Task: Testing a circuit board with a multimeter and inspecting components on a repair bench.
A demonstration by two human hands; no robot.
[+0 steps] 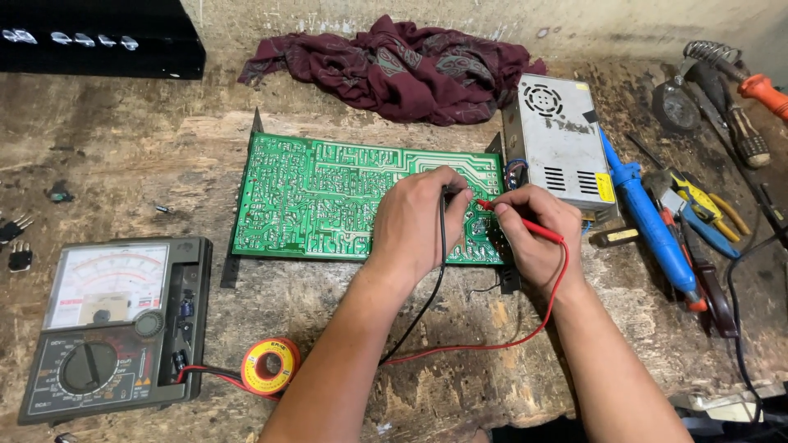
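Observation:
A green circuit board (pixel 320 197) lies solder side up on the worn wooden bench. My left hand (pixel 423 217) rests on its right part and holds a black test probe (pixel 444 205) point down on the board. My right hand (pixel 538 234) grips a red test probe (pixel 525 223) whose tip touches the board just beside the black one. Black and red leads (pixel 460 344) run back across the bench to an analogue multimeter (pixel 111 324) at the lower left.
A solder spool (pixel 269 367) sits by the meter. A metal power supply box (pixel 562 139) stands right of the board, then a blue soldering iron (pixel 652 221), pliers (pixel 698 205) and screwdrivers. A maroon cloth (pixel 394 66) lies behind; small components (pixel 16 242) at far left.

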